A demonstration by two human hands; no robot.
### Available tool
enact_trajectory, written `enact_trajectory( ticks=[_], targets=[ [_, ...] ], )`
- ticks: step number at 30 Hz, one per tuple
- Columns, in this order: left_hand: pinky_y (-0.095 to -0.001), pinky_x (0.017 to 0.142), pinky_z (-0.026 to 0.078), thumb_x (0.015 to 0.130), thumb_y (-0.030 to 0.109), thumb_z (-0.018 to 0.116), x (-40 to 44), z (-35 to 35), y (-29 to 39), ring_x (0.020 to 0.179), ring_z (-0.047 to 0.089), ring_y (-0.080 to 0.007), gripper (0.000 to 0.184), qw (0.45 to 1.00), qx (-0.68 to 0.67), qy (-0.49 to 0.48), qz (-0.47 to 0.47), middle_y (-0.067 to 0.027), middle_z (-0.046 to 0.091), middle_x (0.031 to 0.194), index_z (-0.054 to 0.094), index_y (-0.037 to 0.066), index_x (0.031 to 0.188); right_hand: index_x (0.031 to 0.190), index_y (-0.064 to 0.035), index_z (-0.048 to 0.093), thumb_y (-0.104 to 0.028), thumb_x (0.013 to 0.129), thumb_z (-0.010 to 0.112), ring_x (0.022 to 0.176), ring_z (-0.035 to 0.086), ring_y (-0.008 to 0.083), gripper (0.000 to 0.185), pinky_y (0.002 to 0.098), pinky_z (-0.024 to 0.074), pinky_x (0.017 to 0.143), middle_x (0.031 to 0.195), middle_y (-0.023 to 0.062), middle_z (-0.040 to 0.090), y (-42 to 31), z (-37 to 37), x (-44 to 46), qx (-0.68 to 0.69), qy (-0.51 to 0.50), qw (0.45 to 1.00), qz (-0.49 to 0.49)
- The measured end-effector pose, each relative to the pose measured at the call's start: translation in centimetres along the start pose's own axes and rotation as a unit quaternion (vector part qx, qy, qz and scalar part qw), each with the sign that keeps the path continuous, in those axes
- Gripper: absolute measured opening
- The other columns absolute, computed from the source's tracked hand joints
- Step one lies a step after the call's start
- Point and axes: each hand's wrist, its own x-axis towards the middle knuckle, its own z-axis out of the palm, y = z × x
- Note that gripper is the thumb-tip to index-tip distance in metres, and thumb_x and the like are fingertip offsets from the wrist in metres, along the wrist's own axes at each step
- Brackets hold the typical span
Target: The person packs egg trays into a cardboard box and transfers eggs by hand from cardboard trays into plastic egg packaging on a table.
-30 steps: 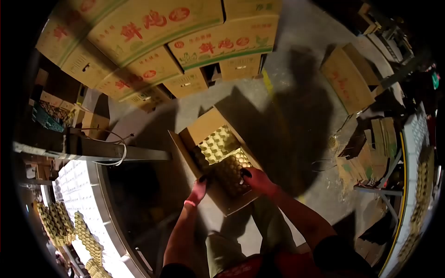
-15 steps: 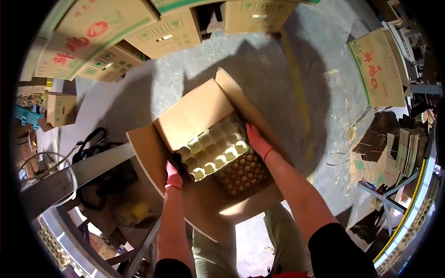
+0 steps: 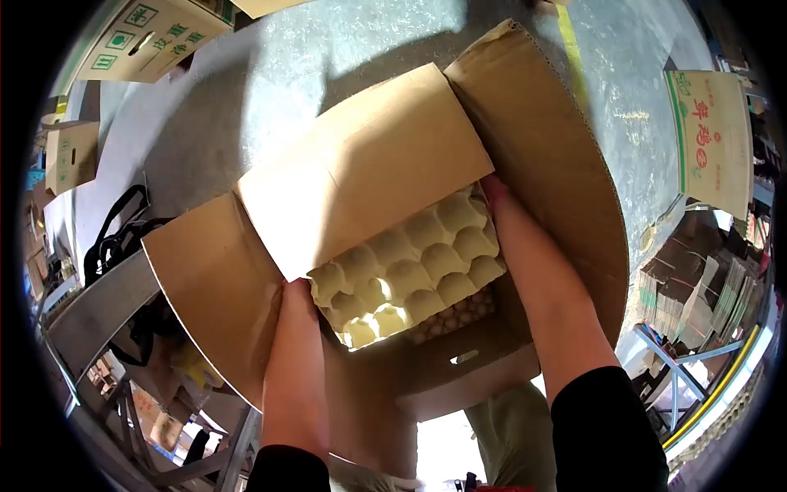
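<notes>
An open cardboard box (image 3: 352, 385) lies below me with its flaps spread. Inside, a grey pulp egg tray (image 3: 410, 266) with bare cups sits tilted above brown eggs (image 3: 459, 318), hiding part of them. My left hand (image 3: 297, 289) is at the tray's left end, mostly covered by the flap (image 3: 221, 279) and the tray. At the opposite end is my right hand (image 3: 494, 190), in a reddish glove, reaching down under the far flap (image 3: 369, 164). The tray is held between both hands, though the fingertips are out of sight.
A printed carton (image 3: 713, 143) stands at right, above a stack of flattened cardboard (image 3: 697, 283) on a metal frame. More cartons (image 3: 156, 41) are at upper left. A metal rail (image 3: 102, 307) with black straps runs along the left.
Both hands have gone deeper into the box and are now mostly hidden. The box and tray look larger as my view has come closer, and less of the eggs shows.
</notes>
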Motion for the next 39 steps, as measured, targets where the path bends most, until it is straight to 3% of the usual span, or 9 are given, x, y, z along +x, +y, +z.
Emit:
enact_trajectory(
  ticks=[10, 15, 22, 31, 39],
  targets=[
    [-0.0367, 0.074, 0.032, 0.097, 0.048, 0.05, 0.2, 0.6, 0.7, 0.083, 0.038, -0.017, 0.033, 1.0, 0.013, -0.004, 0.01, -0.003, 0.039, 0.092, 0.043, 0.015, 0.098, 0.139, -0.0043, 0.052, -0.036, 0.103, 0.041, 0.129, 0.05, 0.0325, 0.048, 0.0424, 0.0402, 0.108, 0.143, 0.0159, 0.052, 2.2, 1.5, -6.3, 0.032, -0.013, 0.999, 0.012],
    [-0.0367, 0.079, 0.032, 0.097, 0.048, 0.049, -4.9, -2.0, -4.9, 0.089, 0.037, -0.0172, 0.035, 1.0, 0.008, 0.018, 0.0, -0.0037, 0.039, 0.099, 0.042, 0.014, 0.104, 0.139, -0.0045, 0.052, -0.036, 0.104, 0.041, 0.129, 0.05, 0.0322, 0.049, 0.0424, 0.0402, 0.108, 0.143, 0.0156, 0.052, 2.7, 2.7, -5.7, 0.033, -0.016, 0.999, 0.024],
    [-0.0368, 0.085, 0.031, 0.098, 0.048, 0.048, 0.0, 0.4, -2.4, 0.097, 0.036, -0.0174, 0.039, 1.0, 0.009, -0.013, 0.012, -0.0047, 0.038, 0.108, 0.04, 0.012, 0.112, 0.139, -0.0047, 0.052, -0.038, 0.104, 0.041, 0.128, 0.05, 0.0318, 0.05, 0.0424, 0.0403, 0.109, 0.143, 0.015, 0.052, 2.0, 2.3, -5.3, 0.054, -0.013, 0.998, 0.039],
    [-0.0369, 0.094, 0.03, 0.1, 0.048, 0.046, -20.4, -5.7, -7.5, 0.108, 0.035, -0.0177, 0.045, 0.998, -0.03, 0.02, -0.055, -0.0061, 0.038, 0.12, 0.037, 0.01, 0.123, 0.139, -0.005, 0.052, -0.039, 0.104, 0.04, 0.128, 0.051, 0.0314, 0.05, 0.0423, 0.0404, 0.109, 0.144, 0.0144, 0.052, 0.5, -4.8, -15.5, 0.17, -0.04, 0.981, 0.083],
    [-0.037, 0.101, 0.029, 0.101, 0.048, 0.045, -35.2, -2.3, -3.9, 0.117, 0.033, -0.018, 0.051, 0.995, -0.091, -0.03, -0.003, -0.0073, 0.038, 0.131, 0.035, 0.008, 0.133, 0.14, -0.0052, 0.052, -0.04, 0.104, 0.04, 0.128, 0.051, 0.031, 0.051, 0.0423, 0.0404, 0.109, 0.144, 0.0138, 0.052, -8.9, -22.9, -28.2, 0.297, -0.106, 0.944, 0.103]
  ],
)
